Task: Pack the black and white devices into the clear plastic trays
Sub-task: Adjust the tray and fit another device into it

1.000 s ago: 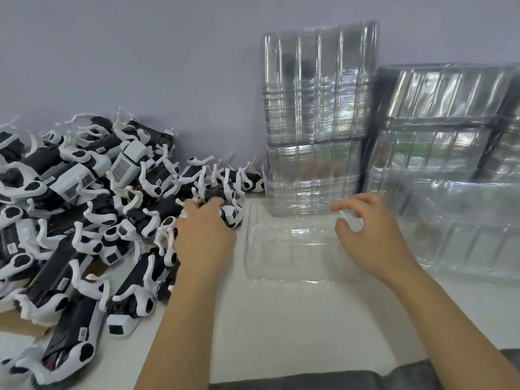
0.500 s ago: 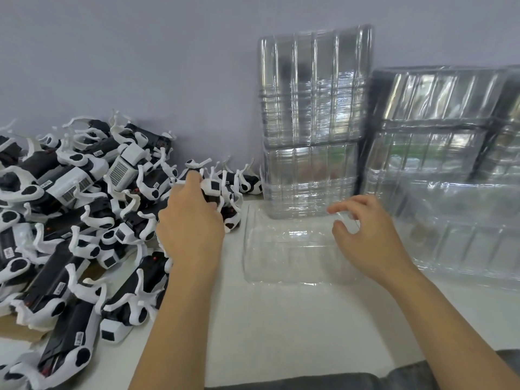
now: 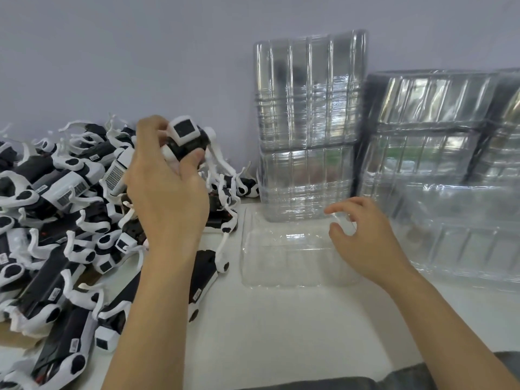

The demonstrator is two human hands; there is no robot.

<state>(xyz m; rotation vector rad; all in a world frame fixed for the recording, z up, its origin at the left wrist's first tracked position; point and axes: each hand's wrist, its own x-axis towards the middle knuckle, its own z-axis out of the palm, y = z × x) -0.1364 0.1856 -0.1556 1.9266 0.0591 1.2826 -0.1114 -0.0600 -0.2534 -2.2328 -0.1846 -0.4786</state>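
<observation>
- White table (image 3: 281, 333) is backed by a grey wall (image 3: 140, 52).
- One device (image 3: 187, 139) is gripped by the left hand (image 3: 166, 192), raised above the pile (image 3: 56, 220) at centre left.
- Tray (image 3: 287, 266) at centre is touched by the right hand (image 3: 368, 237), fingers loosely curled, nothing grasped.

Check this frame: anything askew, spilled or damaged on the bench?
Nothing looks damaged or spilled. The devices lie in a loose tangled heap on the left, unsorted. The left hand holds one device lifted above it; the clear tray lies flat under the right hand.

Left hand (image 3: 166, 192) gripping device (image 3: 187, 139) above pile (image 3: 56, 220); right hand (image 3: 365, 237) over tray (image 3: 281, 263).
</observation>
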